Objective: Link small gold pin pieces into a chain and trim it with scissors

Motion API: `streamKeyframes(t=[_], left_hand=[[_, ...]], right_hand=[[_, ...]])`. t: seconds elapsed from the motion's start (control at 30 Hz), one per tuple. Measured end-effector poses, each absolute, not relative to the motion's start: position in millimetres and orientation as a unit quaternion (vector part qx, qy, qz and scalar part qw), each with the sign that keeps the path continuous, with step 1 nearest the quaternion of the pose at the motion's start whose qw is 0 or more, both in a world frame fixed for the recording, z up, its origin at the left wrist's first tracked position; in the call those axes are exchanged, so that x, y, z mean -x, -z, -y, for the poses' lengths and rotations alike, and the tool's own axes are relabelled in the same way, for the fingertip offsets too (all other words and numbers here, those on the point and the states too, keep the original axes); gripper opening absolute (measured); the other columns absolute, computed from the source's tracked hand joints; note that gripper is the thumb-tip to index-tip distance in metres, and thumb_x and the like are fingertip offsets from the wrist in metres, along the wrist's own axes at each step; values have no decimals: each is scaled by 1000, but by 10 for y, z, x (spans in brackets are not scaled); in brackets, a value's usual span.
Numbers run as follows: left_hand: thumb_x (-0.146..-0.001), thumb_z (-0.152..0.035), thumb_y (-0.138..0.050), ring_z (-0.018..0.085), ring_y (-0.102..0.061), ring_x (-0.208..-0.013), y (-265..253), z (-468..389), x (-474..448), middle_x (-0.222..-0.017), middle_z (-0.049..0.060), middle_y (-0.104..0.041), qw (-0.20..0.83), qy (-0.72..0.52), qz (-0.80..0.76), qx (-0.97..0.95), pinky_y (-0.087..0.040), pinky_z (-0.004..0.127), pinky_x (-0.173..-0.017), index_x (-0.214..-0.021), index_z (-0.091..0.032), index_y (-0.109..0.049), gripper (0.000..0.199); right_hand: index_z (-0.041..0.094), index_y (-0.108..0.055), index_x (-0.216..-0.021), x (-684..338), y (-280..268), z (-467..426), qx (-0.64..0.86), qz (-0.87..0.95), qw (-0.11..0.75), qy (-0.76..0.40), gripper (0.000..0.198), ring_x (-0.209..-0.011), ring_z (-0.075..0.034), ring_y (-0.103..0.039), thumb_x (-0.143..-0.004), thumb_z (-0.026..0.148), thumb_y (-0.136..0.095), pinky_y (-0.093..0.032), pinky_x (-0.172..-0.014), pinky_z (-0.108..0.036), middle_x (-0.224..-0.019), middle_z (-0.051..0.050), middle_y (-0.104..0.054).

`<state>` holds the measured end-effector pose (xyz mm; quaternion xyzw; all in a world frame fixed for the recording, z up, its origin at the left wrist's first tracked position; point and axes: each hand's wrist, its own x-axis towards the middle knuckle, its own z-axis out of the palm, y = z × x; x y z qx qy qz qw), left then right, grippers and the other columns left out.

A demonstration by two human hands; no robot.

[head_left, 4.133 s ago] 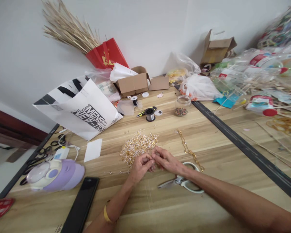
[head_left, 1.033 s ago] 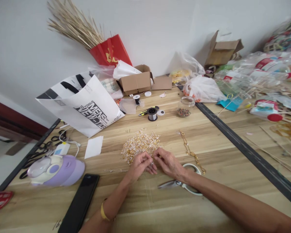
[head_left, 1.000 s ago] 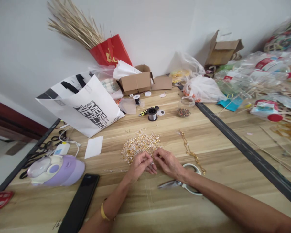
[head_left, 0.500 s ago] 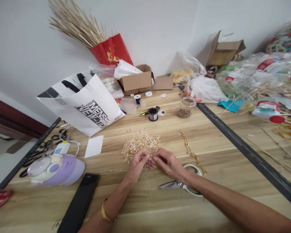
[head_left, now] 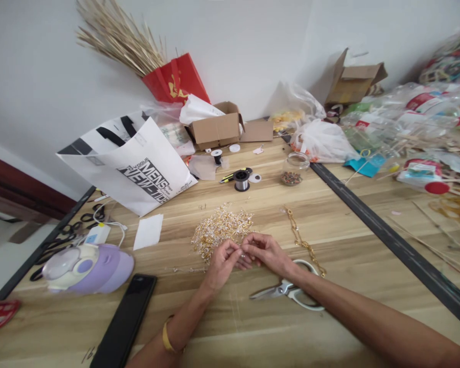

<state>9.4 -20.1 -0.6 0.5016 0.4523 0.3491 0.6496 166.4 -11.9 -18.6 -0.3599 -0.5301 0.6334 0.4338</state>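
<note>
My left hand (head_left: 224,259) and my right hand (head_left: 263,251) meet just in front of a loose pile of gold and clear beads (head_left: 218,225). Both are closed in a pinch, fingertips nearly touching, with a tiny shiny bead (head_left: 243,255) showing between them. A thin beaded strand (head_left: 186,269) lies on the table and runs toward my left hand; its far end is hidden. What my right fingertips pinch is too small to make out. White-handled scissors (head_left: 287,290) lie open under my right forearm. Beyond them rests a gold chain (head_left: 301,241).
Behind the pile stand a wire spool (head_left: 242,180) and a glass jar of beads (head_left: 292,171). On the left are a black phone (head_left: 124,322), a purple-and-white device (head_left: 90,268) and a white paper bag (head_left: 138,163). Plastic bottles (head_left: 425,110) crowd the far right.
My right hand has shifted slightly right and up, and my left hand a little right. A shiny bead now shows more plainly between the fingertips.
</note>
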Motion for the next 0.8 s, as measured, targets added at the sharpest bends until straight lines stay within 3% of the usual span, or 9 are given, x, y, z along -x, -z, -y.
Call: streamKeyframes(t=[0.27,0.4,0.5,0.6,0.8], left_hand=[[-73,-45,-64,16,-67,-56,-29,194,-86,-66,4,-69,648,-356,-459,-492,-52,26,-54,-76,-15,-47,34],[-73,-44,-65,15,-65,-53,-75,195,-72,-63,2,-67,650,-363,-458,-486,-51,24,-52,-76,-15,-47,34],[-73,-42,-65,13,-63,-50,-98,195,-60,-61,1,-66,651,-361,-455,-489,-50,24,-50,-75,-15,-48,32],[-74,-41,-65,13,-63,-50,-113,188,-42,-60,1,-66,652,-361,-449,-493,-51,23,-51,-75,-15,-48,31],[-76,-38,-64,12,-63,-51,-155,154,22,-64,3,-67,657,-364,-435,-495,-51,23,-52,-76,-13,-50,29]], right_hand=[[17,-52,-88,-1684,209,127,426,516,475,-572,25,-44,-8,-41,-83,42,-55,-34,-39,-18,-54,6,-45],[18,-53,-93,-1699,167,182,430,588,513,-455,14,-61,-10,-49,-85,29,-51,-40,-50,-20,-79,-1,-54],[20,-52,-112,-1685,160,222,387,670,472,-423,26,-69,-11,-53,-87,21,-46,-43,-53,-21,-104,-7,-55],[20,-48,-121,-1666,168,236,360,711,420,-433,35,-68,-12,-56,-87,16,-45,-44,-55,-21,-92,-5,-61],[16,-63,-87,-1686,129,211,392,731,391,-398,14,-71,-13,-56,-86,16,-49,-42,-60,-22,-78,-3,-63]])
